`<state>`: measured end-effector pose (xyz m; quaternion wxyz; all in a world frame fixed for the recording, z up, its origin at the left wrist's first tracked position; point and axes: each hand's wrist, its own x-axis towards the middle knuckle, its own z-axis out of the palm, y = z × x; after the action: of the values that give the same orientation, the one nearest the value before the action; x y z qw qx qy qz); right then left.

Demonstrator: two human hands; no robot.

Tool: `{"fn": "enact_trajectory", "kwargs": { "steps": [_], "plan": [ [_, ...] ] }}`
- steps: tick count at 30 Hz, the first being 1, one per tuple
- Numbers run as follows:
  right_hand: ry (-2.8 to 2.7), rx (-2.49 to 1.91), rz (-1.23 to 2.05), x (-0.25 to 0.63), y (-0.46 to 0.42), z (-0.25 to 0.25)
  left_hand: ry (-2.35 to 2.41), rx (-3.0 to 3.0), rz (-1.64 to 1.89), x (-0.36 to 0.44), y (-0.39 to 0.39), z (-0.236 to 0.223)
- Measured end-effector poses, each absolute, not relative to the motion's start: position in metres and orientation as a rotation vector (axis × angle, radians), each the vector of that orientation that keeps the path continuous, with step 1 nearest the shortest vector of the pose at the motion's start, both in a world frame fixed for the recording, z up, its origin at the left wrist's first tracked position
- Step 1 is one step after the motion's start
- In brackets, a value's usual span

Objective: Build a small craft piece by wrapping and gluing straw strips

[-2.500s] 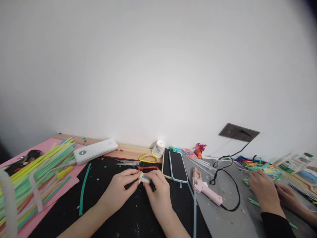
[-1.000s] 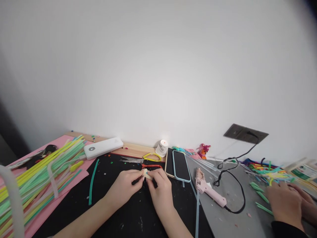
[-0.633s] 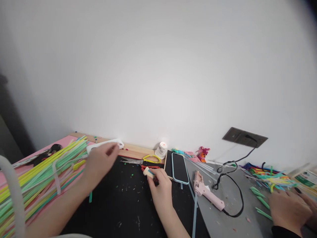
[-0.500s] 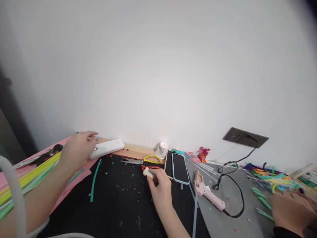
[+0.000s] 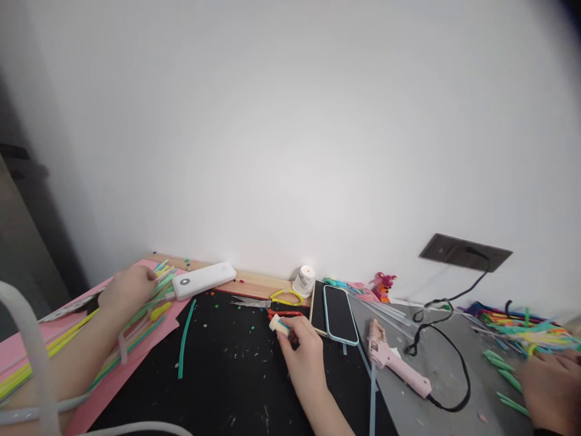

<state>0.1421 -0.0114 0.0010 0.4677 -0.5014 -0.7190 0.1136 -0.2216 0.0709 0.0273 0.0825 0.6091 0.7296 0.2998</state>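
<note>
My left hand [image 5: 129, 292] rests at the pile of pipe cleaners [image 5: 157, 303] on pink paper at the left. Its fingers are bent down together at the pile's far end, and what they hold, if anything, is hidden. My right hand [image 5: 302, 348] is closed around a small cream and blue piece [image 5: 279, 325] over the black mat [image 5: 222, 369]. The fingers cover much of that piece. Just beyond it lie red-handled scissors [image 5: 287, 313] and yellow-handled scissors [image 5: 285, 297]. A single green pipe cleaner [image 5: 186, 339] lies on the mat between my hands.
A white oblong device [image 5: 204, 280], a small white cup [image 5: 304, 281] and a phone [image 5: 340, 315] lie near the wall. Right of them is a pink glue gun [image 5: 394, 360], its black cord [image 5: 465, 375] running to a wall socket [image 5: 465, 251]. Another person's hand [image 5: 551, 387] is at far right.
My left hand has come down and left, from beside the white device onto the pipe cleaners. My right hand keeps its hold on the cream and blue piece. The view has shifted slightly left.
</note>
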Motion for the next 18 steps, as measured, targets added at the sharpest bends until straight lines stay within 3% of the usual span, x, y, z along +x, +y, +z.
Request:
{"fn": "enact_trajectory", "kwargs": {
  "steps": [6, 11, 18],
  "plan": [
    [-1.765, -1.252, 0.286, 0.141, -0.013, 0.004, 2.432, 1.872, 0.915, -0.204, 0.066, 0.037],
    [-1.768, -1.29, 0.338, 0.139, -0.013, 0.005, 2.313, 2.104, 1.018, -0.178, 0.066, 0.05],
    [-1.737, -1.342, 0.476, 0.137, -0.009, -0.006, 1.988, 2.408, 1.426, -0.121, 0.067, 0.062]
  ]
}}
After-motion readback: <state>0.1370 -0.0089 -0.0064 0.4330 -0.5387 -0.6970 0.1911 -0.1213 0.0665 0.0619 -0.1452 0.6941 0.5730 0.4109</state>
